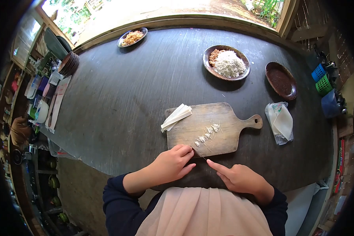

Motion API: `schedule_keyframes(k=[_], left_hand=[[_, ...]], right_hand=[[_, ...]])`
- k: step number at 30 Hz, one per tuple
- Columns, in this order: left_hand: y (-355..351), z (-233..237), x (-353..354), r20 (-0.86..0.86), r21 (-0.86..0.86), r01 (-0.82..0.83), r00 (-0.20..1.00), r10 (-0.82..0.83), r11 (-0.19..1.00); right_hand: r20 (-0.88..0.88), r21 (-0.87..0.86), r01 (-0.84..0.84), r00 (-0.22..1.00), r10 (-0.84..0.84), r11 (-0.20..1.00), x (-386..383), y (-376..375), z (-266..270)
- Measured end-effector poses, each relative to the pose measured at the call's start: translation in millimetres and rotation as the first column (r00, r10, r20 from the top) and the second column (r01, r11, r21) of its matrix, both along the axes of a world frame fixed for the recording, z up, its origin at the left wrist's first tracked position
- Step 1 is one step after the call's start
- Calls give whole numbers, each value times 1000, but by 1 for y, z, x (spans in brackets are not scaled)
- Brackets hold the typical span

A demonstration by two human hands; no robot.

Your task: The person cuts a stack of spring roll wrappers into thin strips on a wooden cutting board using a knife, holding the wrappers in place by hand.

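As the right hand [240, 176] grips the knife [200, 155] at lower centre, I see its blade slant up-left toward the curled left hand [172, 161], whose hold I cannot tell.

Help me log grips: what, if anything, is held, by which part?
The right hand holds a knife by the end inside its grasp. Whether the left hand holds anything cannot be told.

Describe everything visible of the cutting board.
The cutting board looks wooden, flat and worn, pale brown-grey with darker patches. It lies on the dark table, its handle pointing right, with a hole near the end. Pale strips lie across its left edge; white shreds are scattered mid-board. The left hand covers part of its near edge; contact is unclear.
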State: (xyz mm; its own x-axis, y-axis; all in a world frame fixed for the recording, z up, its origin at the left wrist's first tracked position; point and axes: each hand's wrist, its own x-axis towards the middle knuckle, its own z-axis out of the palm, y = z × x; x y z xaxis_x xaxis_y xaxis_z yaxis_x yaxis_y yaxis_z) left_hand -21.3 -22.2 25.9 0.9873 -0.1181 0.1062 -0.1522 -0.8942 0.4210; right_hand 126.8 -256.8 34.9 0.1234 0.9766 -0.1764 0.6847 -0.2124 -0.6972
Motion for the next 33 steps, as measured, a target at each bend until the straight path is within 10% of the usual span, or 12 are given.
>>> schedule_keyframes(k=[33], left_hand=[[0,0,0,4,2,16,1000,-16,1000]], right_hand=[[-42,31,1,999,0,1000,2,-3,2]])
